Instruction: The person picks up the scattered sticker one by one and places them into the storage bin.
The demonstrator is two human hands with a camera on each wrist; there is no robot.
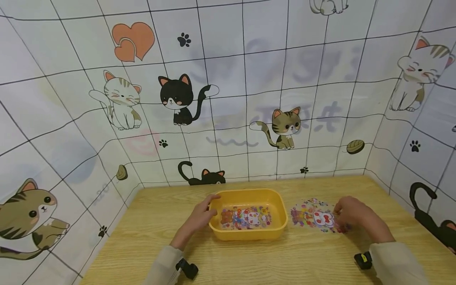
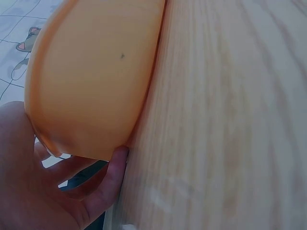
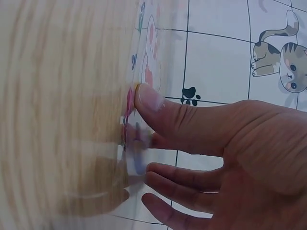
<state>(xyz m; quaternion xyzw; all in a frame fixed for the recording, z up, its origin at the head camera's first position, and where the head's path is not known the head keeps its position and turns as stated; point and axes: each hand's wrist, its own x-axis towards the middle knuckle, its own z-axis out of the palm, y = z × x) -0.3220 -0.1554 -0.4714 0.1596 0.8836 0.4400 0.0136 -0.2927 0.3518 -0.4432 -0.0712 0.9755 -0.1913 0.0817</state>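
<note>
A yellow plastic basin [image 1: 248, 235] stands on the table, with a clear sheet of colourful cartoon stickers [image 1: 246, 217] lying inside it. My left hand [image 1: 200, 217] holds the basin's left end, with the thumb over the rim and the fingers along the outside. In the left wrist view, the basin's outer wall [image 2: 96, 72] fills much of the picture. Right of the basin lies a second clear sticker sheet [image 1: 313, 215]. My right hand [image 1: 354, 214] pinches this sheet's right edge. In the right wrist view, the thumb presses on the sheet's face [image 3: 149, 52]; the fingertips behind it are partly hidden.
The wooden table [image 1: 249, 263] ends at a white cloth wall [image 1: 231, 99] printed with cats and grid lines, which folds round the left and right sides. Dark wrist cameras [image 1: 187, 269] sit on both sleeves.
</note>
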